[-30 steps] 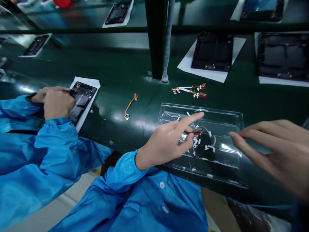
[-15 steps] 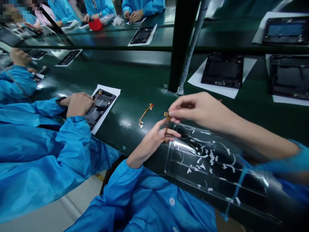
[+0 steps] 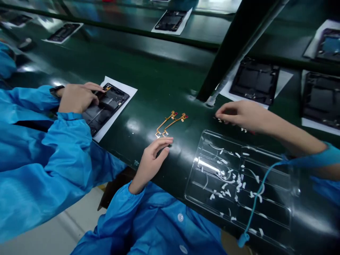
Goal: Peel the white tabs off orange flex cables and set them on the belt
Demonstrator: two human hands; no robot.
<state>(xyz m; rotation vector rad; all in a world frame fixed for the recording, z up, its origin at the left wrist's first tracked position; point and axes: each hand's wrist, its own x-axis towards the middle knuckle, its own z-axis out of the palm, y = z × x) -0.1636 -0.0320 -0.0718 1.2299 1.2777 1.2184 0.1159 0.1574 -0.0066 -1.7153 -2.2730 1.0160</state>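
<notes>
Two orange flex cables (image 3: 175, 124) lie side by side on the dark green bench. Just in front of them is my left hand (image 3: 152, 157), fingers and thumb apart, holding nothing. My right hand (image 3: 243, 115) is over the bench behind the clear plastic tray (image 3: 195, 170), its thumb and fingertips drawn together. Small light-coloured bits show under its fingers; what it pinches, if anything, is too small to make out. White scraps lie scattered in the tray. A blue cord (image 3: 256, 202) hangs from my right wrist across the tray.
To the left, a co-worker's hands (image 3: 77, 97) work over an open tablet housing (image 3: 108, 106) on white paper. More tablet housings (image 3: 255, 81) lie at the back right. A dark post (image 3: 220, 63) rises from the bench behind my hands, beside a raised shelf.
A second flex cable now lies beside the first, let go from my hands. My right hand has moved right, behind the tray; my left hand has drawn back, left and down. The view has shifted.
</notes>
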